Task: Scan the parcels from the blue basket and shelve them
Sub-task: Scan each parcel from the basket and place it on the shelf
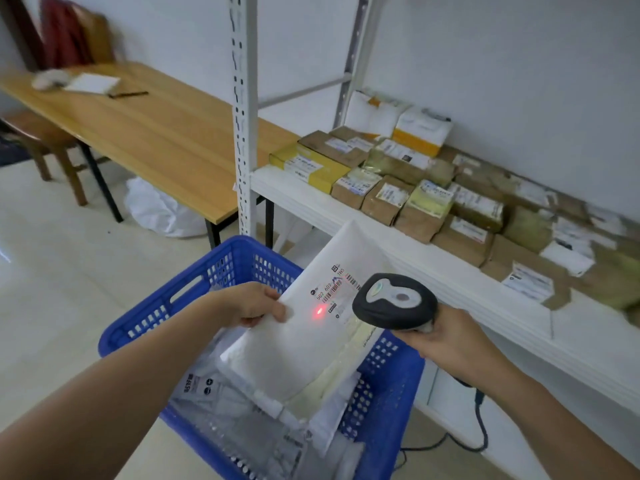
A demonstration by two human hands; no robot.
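1. Soft, dim, even indoor light is filling the room, leaving only faint shadows beneath the long light-wood table (156, 133).
2. The black handheld barcode scanner (394, 301) is throwing a glowing red dot on the white plastic mailer parcel (294, 351).
3. Wide-angle distortion is bending the white perforated metal shelf post (244, 133), and the brown cardboard parcels (519, 209) are blurring toward the right edge.

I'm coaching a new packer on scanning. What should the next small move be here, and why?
Probably nudge the scanner in the right hand so its red dot, now just off the barcode on the white parcel held by the left hand, lands on the bars.
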